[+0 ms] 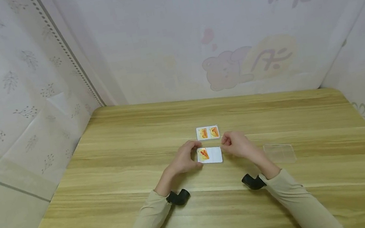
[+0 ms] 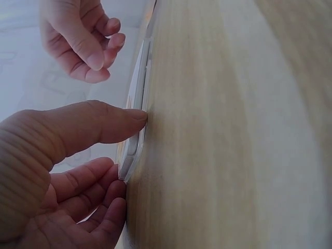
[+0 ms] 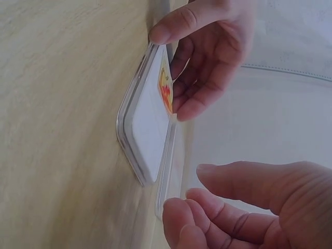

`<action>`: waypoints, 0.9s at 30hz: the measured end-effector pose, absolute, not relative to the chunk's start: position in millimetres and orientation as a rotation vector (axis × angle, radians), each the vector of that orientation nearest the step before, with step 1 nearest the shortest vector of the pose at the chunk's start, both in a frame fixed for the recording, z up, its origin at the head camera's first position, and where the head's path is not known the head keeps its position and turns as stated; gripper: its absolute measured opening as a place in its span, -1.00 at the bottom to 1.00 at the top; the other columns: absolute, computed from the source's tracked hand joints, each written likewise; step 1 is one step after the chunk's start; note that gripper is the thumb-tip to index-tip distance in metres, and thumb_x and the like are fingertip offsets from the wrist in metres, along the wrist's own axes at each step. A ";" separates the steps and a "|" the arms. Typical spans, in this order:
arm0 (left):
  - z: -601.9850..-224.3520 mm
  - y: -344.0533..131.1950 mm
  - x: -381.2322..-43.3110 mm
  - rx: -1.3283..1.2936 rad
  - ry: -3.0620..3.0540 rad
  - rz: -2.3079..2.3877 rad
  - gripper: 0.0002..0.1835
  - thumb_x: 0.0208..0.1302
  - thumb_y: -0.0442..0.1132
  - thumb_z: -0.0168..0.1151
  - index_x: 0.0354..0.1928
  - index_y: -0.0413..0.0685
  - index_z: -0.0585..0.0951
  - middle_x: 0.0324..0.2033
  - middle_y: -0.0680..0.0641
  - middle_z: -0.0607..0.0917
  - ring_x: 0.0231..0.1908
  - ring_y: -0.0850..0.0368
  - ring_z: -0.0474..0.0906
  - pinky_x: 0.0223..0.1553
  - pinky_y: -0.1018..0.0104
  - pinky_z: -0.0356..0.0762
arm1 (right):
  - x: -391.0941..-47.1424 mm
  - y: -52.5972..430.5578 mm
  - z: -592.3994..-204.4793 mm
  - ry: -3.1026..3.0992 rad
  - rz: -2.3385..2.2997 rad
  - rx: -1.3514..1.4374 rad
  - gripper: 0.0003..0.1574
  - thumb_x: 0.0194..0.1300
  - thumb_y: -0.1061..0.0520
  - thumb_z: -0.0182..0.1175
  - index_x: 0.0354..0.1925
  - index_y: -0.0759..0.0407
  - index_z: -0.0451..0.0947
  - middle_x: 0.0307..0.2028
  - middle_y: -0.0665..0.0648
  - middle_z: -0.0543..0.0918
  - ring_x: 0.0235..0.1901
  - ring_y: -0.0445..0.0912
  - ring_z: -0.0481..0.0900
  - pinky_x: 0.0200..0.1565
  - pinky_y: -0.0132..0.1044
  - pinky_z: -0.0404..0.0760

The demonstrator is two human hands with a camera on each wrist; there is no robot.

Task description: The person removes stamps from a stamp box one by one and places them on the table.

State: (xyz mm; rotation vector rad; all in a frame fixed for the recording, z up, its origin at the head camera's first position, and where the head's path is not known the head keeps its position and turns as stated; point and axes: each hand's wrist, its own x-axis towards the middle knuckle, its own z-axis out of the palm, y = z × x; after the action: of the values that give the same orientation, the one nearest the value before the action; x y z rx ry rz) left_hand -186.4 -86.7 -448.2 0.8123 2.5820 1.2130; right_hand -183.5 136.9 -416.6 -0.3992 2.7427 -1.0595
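A flat clear plastic case [image 1: 215, 155] lies on the table, white inside, with a yellow and red picture on its left half and plain white on its right half. At its left end my left hand [image 1: 184, 158] holds it by the edges, thumb on the near side and fingers on the far side. My right hand [image 1: 238, 145] hovers just off the case's right end, its fingers loosely bent; in the right wrist view a gap shows between thumb and fingertips, with nothing in it.
Just beyond lies a second flat case [image 1: 208, 138] with two yellow and red pictures side by side. A transparent plastic lid or tray [image 1: 280, 153] lies to the right of my right hand. Patterned cloth [image 1: 145, 45] hangs behind the wooden table [image 1: 137, 143].
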 end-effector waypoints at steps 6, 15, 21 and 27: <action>-447.2 -86.3 -185.6 0.796 2.571 1.220 -0.37 -0.16 -0.48 0.45 0.05 -0.39 0.45 -0.01 -0.24 0.53 0.03 -0.10 0.45 0.12 0.09 0.40 | -182.8 131.9 -415.6 2.733 -1.070 -0.410 -0.92 0.13 0.30 0.23 -0.38 0.34 0.52 -0.51 0.11 0.53 -0.51 -0.13 0.44 -0.48 -0.39 0.46; -447.9 -85.7 -186.2 0.791 2.575 1.224 -0.36 -0.18 -0.49 0.45 0.06 -0.38 0.46 -0.02 -0.24 0.54 0.03 -0.09 0.46 0.12 0.10 0.40 | -185.0 122.0 -415.5 2.740 -1.073 -0.437 -0.90 0.14 0.28 0.26 -0.36 0.32 0.54 -0.46 0.12 0.57 -0.42 -0.10 0.49 -0.35 -0.30 0.52; -448.2 -85.9 -186.5 0.787 2.563 1.236 -0.36 -0.19 -0.50 0.45 0.06 -0.39 0.45 -0.02 -0.24 0.54 0.04 -0.10 0.45 0.13 0.10 0.39 | -187.4 116.6 -418.3 2.716 -1.105 -0.485 -0.86 0.14 0.28 0.28 -0.32 0.35 0.56 -0.43 0.13 0.59 -0.40 -0.09 0.51 -0.31 -0.27 0.54; -449.9 -86.5 -187.3 0.803 2.557 1.235 -0.36 -0.17 -0.49 0.44 0.06 -0.41 0.45 -0.01 -0.26 0.53 0.05 -0.12 0.45 0.14 0.09 0.39 | -188.9 110.9 -419.4 2.689 -1.128 -0.514 -0.83 0.14 0.27 0.28 -0.28 0.36 0.58 -0.41 0.14 0.61 -0.37 -0.08 0.54 -0.28 -0.26 0.57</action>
State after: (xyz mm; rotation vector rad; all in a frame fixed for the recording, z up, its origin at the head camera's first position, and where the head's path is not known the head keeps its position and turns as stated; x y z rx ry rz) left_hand -187.3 -86.5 -449.9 0.8028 2.5574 1.2347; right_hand -188.9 110.9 -419.4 -0.5137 2.6888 -1.1277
